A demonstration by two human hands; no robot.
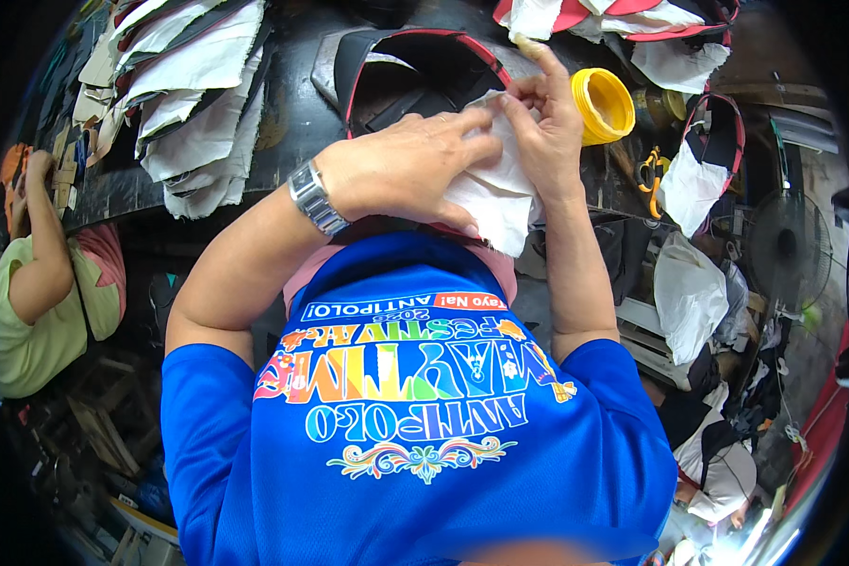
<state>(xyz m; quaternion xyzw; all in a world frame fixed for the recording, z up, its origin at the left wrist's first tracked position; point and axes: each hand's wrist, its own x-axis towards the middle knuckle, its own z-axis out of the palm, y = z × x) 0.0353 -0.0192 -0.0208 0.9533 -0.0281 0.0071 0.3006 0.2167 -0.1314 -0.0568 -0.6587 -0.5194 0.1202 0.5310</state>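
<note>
A black piece with red edging, curved like a shoe upper, lies on the dark table in front of me. A white cloth lining with a frayed edge hangs from its near side. My left hand, a metal watch at its wrist, rests across the cloth with fingers and thumb spread. At the cloth's upper edge my right hand pinches it between thumb and fingers. Its index finger points up, the tip yellowish. Just right of that hand is an open yellow jar, its contents not plain to see.
Stacked white-lined pieces lie at the table's left, more at the far right. Yellow-handled scissors lie near another lined piece. A fan and white bag are at right. Another person's arm shows at left.
</note>
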